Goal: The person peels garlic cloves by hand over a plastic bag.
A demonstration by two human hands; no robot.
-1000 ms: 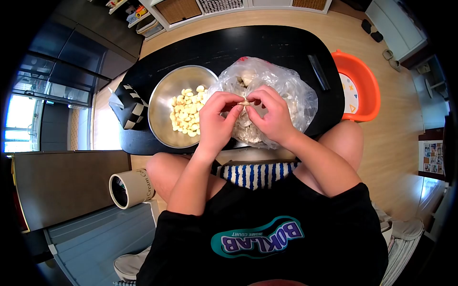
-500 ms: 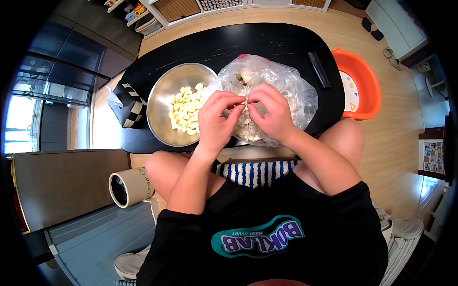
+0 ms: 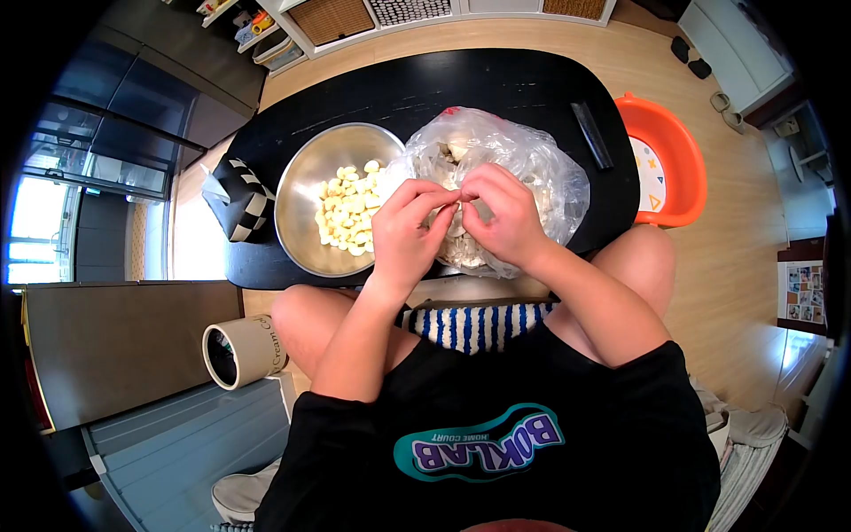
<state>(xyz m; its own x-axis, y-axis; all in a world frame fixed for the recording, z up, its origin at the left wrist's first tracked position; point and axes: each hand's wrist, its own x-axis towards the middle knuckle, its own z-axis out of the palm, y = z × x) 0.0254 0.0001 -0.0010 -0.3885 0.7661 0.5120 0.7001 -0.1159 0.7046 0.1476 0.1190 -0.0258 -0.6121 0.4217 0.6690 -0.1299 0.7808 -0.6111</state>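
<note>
"BOKLAB" and "HOME COURT" on the black shirt (image 3: pixel 567 452), "Cream" on the beige bin (image 3: pixel 253 348)

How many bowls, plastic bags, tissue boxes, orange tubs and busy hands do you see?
Metal bowl: 1
Clear plastic bag: 1
Checkered tissue box: 1
Orange tub: 1
Hands: 2, left hand and right hand
Total: 6

The black rounded table (image 3: pixel 505 75) stands on a pale wood floor (image 3: pixel 718 293), a white shelf unit (image 3: pixel 496 7) with woven baskets (image 3: pixel 331 19) beyond its far edge. Bright daylight enters through a window (image 3: pixel 37 226) at left, near dark glossy cabinets (image 3: pixel 168 102); an orange tub (image 3: pixel 687 168) sits just right of the table.
</note>
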